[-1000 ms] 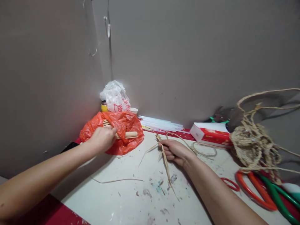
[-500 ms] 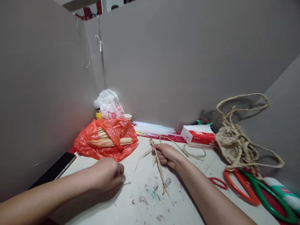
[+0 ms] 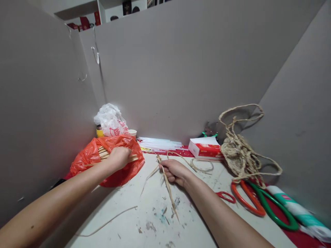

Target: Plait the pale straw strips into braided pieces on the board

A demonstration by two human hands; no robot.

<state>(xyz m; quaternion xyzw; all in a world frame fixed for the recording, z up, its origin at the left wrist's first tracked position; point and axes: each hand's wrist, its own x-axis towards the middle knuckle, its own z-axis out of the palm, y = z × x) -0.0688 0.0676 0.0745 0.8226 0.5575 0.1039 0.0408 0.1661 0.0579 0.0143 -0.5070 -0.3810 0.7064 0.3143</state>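
Observation:
My right hand (image 3: pixel 174 172) is closed in a pinch on a small knotted bundle of dried husk strips (image 3: pixel 167 187). Its knot (image 3: pixel 158 158) points away from me, and long thin ends trail towards me over the tabletop. My left hand (image 3: pixel 119 158) is over the open red plastic bag (image 3: pixel 85 151), its fingers curled among pale dried husk pieces (image 3: pixel 103 152). One flat piece (image 3: pixel 133 158) shows just to the right of that hand. The back of the hand hides what its fingertips hold. A thin loose strand (image 3: pixel 108 220) lies on the white board nearer to me.
Coiled rope (image 3: pixel 241 155) lies at the right beside orange-and-green-handled scissors (image 3: pixel 279 213), a small red-handled pair (image 3: pixel 226 197) and a teal-and-white roll (image 3: pixel 297 210). At the back are translucent sticks (image 3: pixel 160 144), a red-and-white box (image 3: pixel 207 148) and a white bag (image 3: pixel 111 120). Grey partitions (image 3: pixel 168 75) surround the table.
My left hand has moved forward from the board into the red bag, and a thin strand now lies on the board. My right hand keeps hold of the husk bundle. The view has shifted.

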